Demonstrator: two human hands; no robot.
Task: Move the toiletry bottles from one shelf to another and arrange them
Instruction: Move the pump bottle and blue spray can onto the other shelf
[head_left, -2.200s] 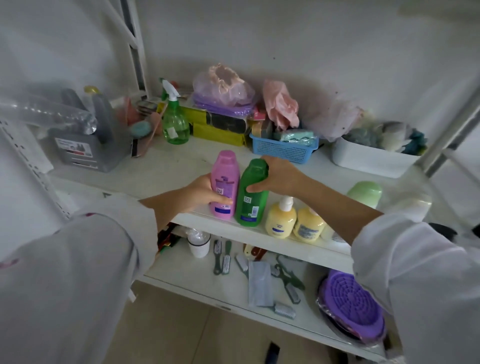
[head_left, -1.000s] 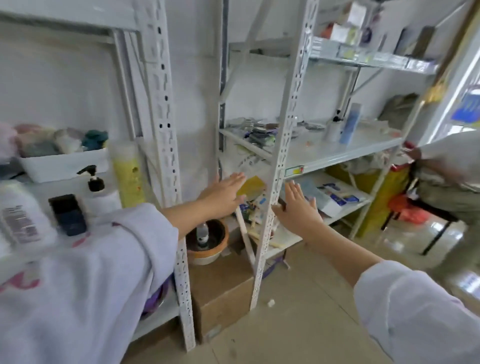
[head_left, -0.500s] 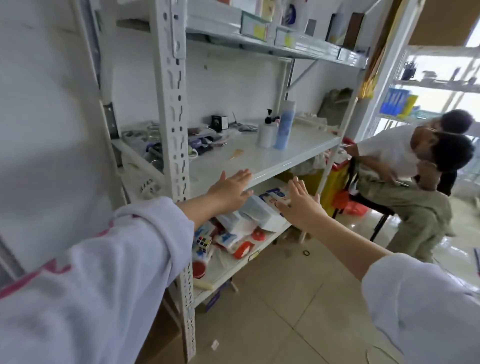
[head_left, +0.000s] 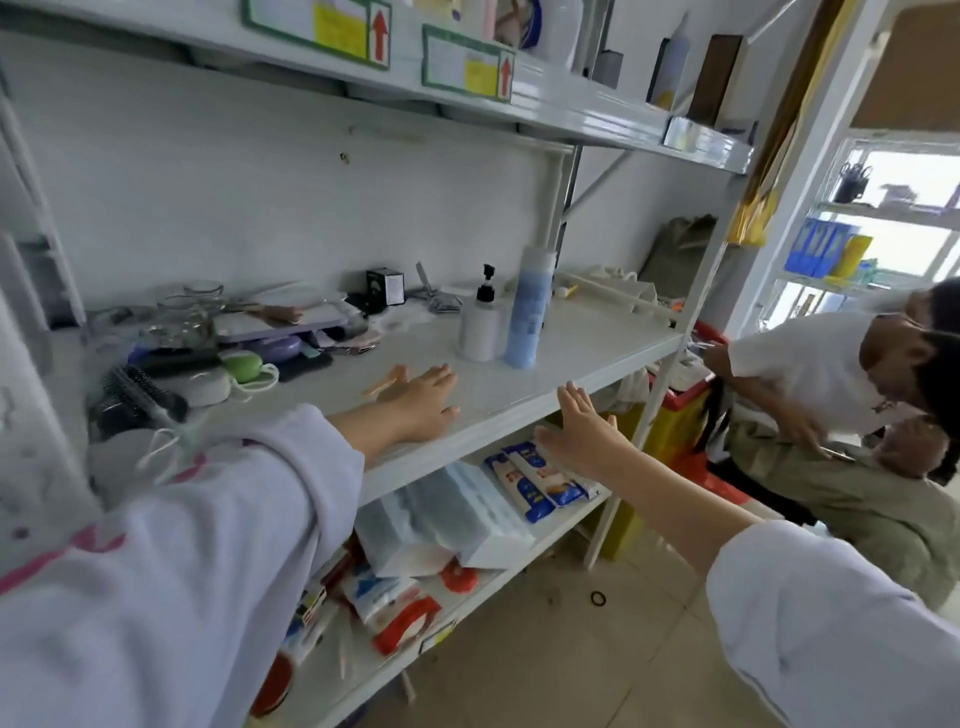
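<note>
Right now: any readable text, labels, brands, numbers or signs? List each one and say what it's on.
No words or numbers are legible.
Left shelf tag: red up arrow readable; text on its yellow patch blurred.
Right shelf tag: red up arrow; text blurred.
Black box: white label, too small.
Blue bottle: print unreadable.
Blue-and-white packets: red and blue print, blurred.
Pump bottle: no visible label.
</note>
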